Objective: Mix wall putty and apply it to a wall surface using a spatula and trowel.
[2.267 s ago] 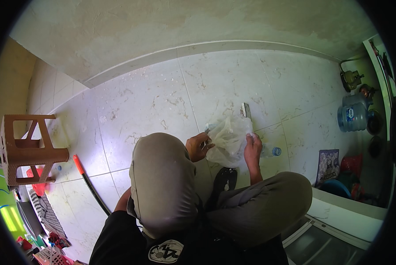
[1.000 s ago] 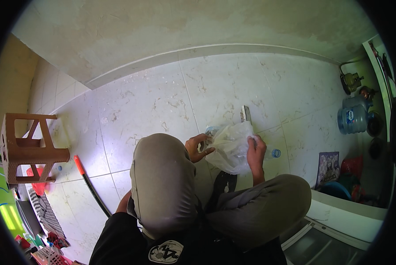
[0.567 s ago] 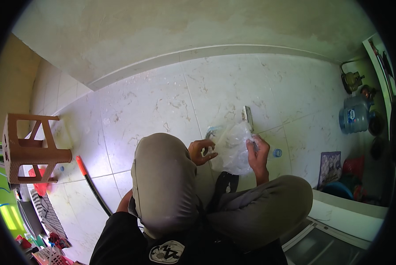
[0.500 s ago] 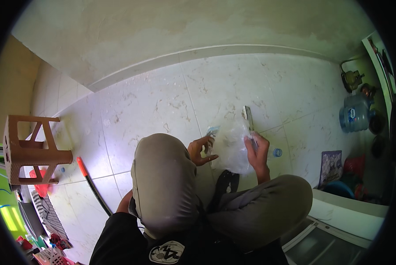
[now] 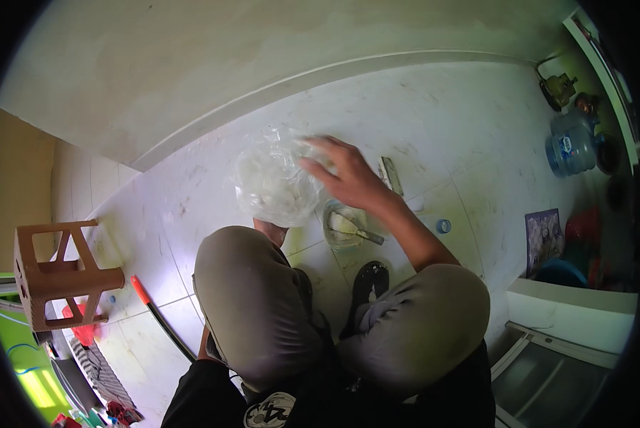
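Note:
A crumpled clear plastic bag [image 5: 277, 182] with whitish contents is in front of my left knee. My left hand [image 5: 271, 232] is at its near lower side, seemingly gripping it, with the fingers hidden behind the plastic. At the bag's right edge my right hand [image 5: 345, 171] is open, thumb and fingers apart and the fingertips blurred; whether they touch the plastic is unclear. Below that hand, a clear container [image 5: 330, 234] sits on the floor with white material inside. A putty knife [image 5: 366, 233] leans across its rim. Farther right lies a flat, whitish-smeared tool [image 5: 390, 176].
A small blue ring-like piece [image 5: 443, 226] is on the tiles at right. Along the right side stand a large blue water bottle [image 5: 573, 148] and a blue basin [image 5: 561, 272]. A brown plastic stool [image 5: 70, 274] and an orange-tipped black rod [image 5: 159, 314] are left.
The plastic bag has moved left, away from my right leg, with my left hand. My right hand has shifted up and left and opened. The container and putty knife now show.

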`<state>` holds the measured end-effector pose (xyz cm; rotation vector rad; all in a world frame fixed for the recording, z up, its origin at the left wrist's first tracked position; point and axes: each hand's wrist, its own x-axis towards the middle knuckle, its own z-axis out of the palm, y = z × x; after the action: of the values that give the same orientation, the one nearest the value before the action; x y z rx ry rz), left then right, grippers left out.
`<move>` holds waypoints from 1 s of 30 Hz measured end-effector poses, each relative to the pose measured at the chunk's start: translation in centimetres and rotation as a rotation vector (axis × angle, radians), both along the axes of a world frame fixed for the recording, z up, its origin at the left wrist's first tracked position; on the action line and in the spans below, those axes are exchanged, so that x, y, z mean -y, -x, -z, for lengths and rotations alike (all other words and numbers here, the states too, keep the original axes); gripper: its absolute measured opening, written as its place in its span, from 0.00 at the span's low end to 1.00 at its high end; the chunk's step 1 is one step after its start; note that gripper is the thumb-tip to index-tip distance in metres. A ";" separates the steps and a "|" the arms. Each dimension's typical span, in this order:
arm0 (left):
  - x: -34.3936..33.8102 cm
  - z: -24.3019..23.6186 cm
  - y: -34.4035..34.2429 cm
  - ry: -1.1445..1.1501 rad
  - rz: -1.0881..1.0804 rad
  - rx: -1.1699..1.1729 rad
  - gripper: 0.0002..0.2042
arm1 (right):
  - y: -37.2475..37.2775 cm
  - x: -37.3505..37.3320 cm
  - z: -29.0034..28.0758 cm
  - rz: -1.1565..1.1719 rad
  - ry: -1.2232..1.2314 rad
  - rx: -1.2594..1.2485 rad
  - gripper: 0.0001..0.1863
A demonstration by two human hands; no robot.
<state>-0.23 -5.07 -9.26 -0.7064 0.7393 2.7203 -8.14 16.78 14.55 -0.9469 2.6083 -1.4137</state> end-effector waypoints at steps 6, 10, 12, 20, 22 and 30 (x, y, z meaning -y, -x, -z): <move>4.0 2.7 -5.4 0.253 0.206 0.166 0.25 | -8.4 -9.7 12.2 0.239 -0.593 0.179 0.28; 1.7 2.6 -7.7 0.508 0.541 0.143 0.18 | -12.5 -10.5 16.0 0.321 -0.672 0.430 0.35; -1.6 1.1 -7.4 0.493 0.591 0.097 0.17 | -13.4 -11.3 17.1 0.373 -0.624 0.382 0.35; -6.2 1.7 -6.1 0.865 0.653 -0.344 0.46 | -9.8 -9.1 13.3 0.169 -0.725 0.254 0.20; -6.6 0.8 -5.9 0.842 0.667 -0.331 0.52 | -8.9 -9.6 11.7 0.151 -0.743 0.215 0.17; -6.9 -2.1 -3.9 1.300 0.881 -0.372 0.73 | -10.5 -10.9 14.7 0.066 -0.710 0.000 0.11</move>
<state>3.72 1.85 -7.12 0.0513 2.2427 1.3242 2.35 27.68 -0.16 -0.7467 2.8087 -0.3968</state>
